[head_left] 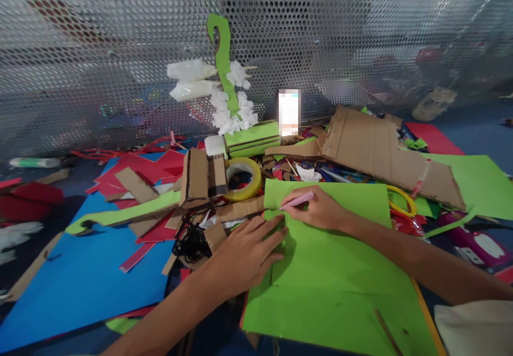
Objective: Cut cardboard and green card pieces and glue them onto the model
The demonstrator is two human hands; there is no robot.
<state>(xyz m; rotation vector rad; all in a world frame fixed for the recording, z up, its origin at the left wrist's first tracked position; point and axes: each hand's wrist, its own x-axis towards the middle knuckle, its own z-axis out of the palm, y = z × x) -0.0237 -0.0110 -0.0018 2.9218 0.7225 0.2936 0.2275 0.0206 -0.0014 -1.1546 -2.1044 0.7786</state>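
My right hand (323, 209) is closed around a pink pen (297, 200), its tip down near the upper left of a bright green sheet of paper (340, 308). Fingers spread, my left hand (252, 246) lies flat across the sheet's left edge, its fingertips just below the pen tip. Creases cross the sheet, and a thin brown strip (388, 330) rests on its lower part. Close to my left hand are a tangle of black cord (192, 240) and a small piece of cardboard (215, 237).
Behind the sheet lie a yellow tape roll (255, 179), cardboard pieces (360, 137) and a green hook-shaped cutout (225, 56) standing with white tufts. Blue paper (100, 281) and red scraps spread left. Yellow-handled scissors (406, 198) and a purple glue gun (481, 241) lie right. A perforated metal panel (320, 24) closes the back.
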